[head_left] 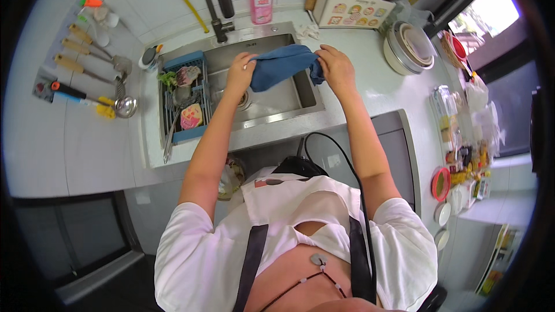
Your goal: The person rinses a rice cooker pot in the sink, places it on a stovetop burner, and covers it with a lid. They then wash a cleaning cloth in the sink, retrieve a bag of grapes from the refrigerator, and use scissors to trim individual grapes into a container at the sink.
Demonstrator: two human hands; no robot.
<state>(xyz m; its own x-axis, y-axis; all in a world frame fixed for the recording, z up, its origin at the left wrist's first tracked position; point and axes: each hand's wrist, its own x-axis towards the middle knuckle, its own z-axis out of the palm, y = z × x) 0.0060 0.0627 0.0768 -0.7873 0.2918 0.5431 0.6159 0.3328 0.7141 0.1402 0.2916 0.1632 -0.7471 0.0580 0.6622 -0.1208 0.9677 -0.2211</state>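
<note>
A blue cloth (283,66) is stretched between my two hands above the steel sink (272,117). My left hand (240,72) pinches its left end, over the middle of the basin. At the other end my right hand (336,68) grips a bunched corner, just past the basin's right rim. The cloth sags a little and hides part of the sink behind it. Some fingertips are covered by the fabric.
A blue drain basket (199,130) with sponges sits at the sink's left. Behind stand a black faucet (219,29) and a pink soap bottle (261,3). A knife holder (352,8) and stacked bowls (404,52) occupy the right counter. Ladles (125,106) hang on the left wall.
</note>
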